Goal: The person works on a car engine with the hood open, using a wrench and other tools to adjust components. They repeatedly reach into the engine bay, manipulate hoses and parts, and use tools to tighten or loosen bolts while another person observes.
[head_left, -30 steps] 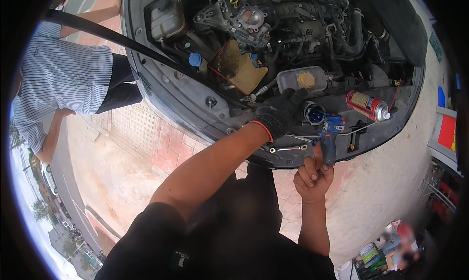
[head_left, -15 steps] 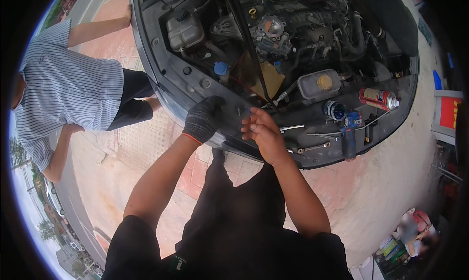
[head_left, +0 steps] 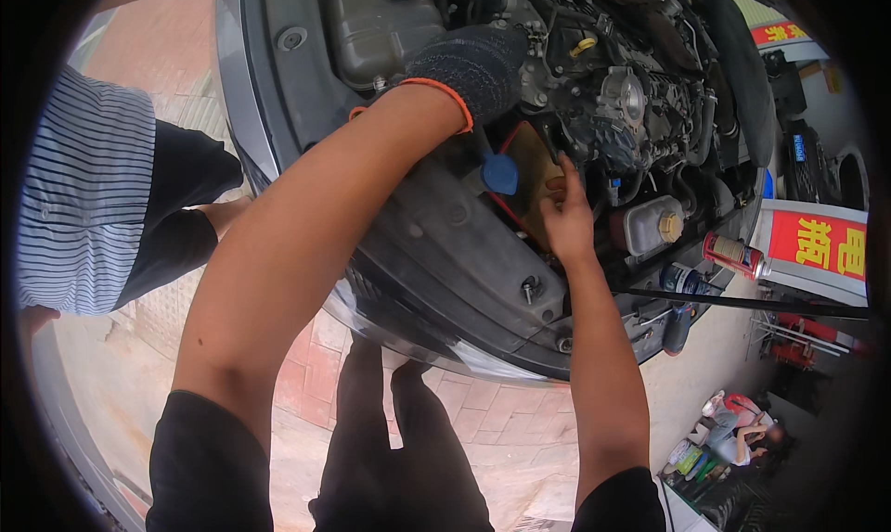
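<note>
Dark knit glove on left hand [head_left: 469,64], deep in engine bay [head_left: 613,96], grip unclear | bare right hand [head_left: 566,218] fingers loosely curled, holding nothing, near blue cap [head_left: 499,172]

Ground: reddish and pale paving bricks [head_left: 520,411], sunlit, from 6 to 9 o'clock.
Bystander: striped shirt [head_left: 79,207], dark trousers, at 9 o'clock.
Sign: red and white board [head_left: 817,244] at 3 o'clock.
Light: bright daylight outdoors.
</note>
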A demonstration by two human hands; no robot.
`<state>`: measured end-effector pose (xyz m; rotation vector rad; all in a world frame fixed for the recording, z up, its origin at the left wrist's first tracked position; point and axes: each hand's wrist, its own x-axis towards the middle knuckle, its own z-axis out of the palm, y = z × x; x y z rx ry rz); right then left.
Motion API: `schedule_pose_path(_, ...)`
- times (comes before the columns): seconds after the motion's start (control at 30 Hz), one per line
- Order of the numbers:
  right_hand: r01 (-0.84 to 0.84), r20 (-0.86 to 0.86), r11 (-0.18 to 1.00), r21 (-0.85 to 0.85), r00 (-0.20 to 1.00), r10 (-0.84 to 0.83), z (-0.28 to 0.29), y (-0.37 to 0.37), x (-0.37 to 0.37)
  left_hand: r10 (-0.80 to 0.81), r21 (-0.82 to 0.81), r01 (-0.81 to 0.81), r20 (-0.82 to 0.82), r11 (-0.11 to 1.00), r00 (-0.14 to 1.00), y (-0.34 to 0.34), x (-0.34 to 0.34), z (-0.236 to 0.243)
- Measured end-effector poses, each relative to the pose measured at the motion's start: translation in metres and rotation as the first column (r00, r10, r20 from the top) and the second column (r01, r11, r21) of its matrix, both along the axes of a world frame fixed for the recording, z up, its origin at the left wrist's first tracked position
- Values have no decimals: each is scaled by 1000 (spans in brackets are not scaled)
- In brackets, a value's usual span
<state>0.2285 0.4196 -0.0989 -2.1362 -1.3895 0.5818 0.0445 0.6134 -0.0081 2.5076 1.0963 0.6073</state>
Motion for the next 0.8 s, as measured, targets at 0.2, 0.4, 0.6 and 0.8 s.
schedule_pose_path(0.2,-46,312,974,-222,943,116,-13,37,4,28,-24,-28,17,999,999,18,15,-13)
schedule_pose_path(0.4,111,457,959,-261,889,21,-12,52,1,-3,-93,13,109,996,994,16,15,-11)
schedule_pose_path(0.6,121,329,985,-119,941,-76,-11,64,-4,-33,-95,45,124,994,992,16,14,-13)
schedule_pose_path(0.8,129,239,989,-69,965,-109,-18,63,-1,-28,-118,41,114,992,993,17,13,-11)
